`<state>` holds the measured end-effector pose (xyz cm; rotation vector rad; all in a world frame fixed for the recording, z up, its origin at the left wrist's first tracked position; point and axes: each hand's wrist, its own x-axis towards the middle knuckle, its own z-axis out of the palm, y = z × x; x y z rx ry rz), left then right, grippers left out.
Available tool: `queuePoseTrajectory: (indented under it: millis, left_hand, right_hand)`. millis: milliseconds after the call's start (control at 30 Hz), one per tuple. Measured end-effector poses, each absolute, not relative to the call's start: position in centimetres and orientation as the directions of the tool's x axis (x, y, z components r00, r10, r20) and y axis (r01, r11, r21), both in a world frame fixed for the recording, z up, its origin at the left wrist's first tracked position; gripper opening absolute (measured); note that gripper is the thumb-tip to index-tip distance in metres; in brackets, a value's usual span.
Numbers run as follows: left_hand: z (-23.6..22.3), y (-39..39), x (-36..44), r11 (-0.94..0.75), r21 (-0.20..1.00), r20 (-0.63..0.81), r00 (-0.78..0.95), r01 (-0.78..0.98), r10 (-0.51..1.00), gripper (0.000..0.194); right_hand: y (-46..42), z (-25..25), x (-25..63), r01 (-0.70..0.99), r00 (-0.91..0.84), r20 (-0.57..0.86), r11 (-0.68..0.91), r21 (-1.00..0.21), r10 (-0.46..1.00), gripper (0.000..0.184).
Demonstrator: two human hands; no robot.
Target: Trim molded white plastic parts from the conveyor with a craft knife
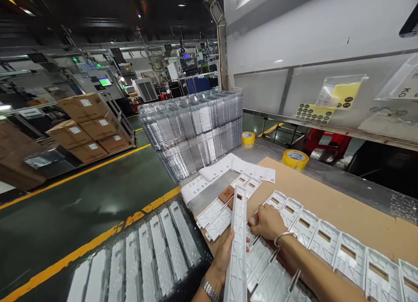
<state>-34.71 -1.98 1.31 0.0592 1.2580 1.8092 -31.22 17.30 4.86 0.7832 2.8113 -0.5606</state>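
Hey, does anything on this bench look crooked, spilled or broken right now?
Nothing looks spilled or broken. The white plastic frames lie in an even row on the cardboard sheet. The left hand holds one long frame on edge; the right hand rests on the row. Only the paper slips lie loosely fanned.

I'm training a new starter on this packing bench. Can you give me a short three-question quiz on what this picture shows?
1. True or false: the left hand holds a long white plastic frame standing on edge.
2. Which lies nearest the right hand? A) the white plastic parts laid in a row on the brown board; B) a yellow tape roll; C) the cardboard boxes.
3. What is stacked high at the far end of the bench, beyond the printed paper sheets?

Key: 1. True. 2. A. 3. Clear plastic trays.
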Motion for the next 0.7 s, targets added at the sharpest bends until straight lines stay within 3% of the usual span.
queuePoseTrajectory:
  millis: [200, 367, 533, 700]
  left_hand:
    - [1.2, -2.0, -34.8, -0.061, 0.763, -0.415, -0.56, -0.644, 0.717, 0.069]
    - [1.1, -2.2, -34.5, -0.051, 0.754, -0.404, -0.523, -0.655, 0.75, 0.073]
    - [0.8, -2.0, -34.6, -0.058, 0.757, -0.397, -0.529, -0.651, 0.75, 0.074]
    - [0.9, -1.5, -34.6, -0.086, 0.754, -0.392, -0.551, -0.651, 0.736, 0.072]
  right_hand:
    - [20.6, 5.7, -30.2, 0.471, -0.882, -0.298, 0.657, -0.589, 0.364, 0.03]
    - [20.2, 5.0, -27.9, 0.326, -0.903, -0.116, 0.486, -0.811, 0.413, 0.036]
    - [19.7, 3.6, -26.8, 0.221, -0.853, 0.01, 0.379, -0.899, 0.521, 0.038]
    - [18.7, 4.4, -26.3, 0.133, -0.858, 0.139, 0.475, -0.87, 0.495, 0.043]
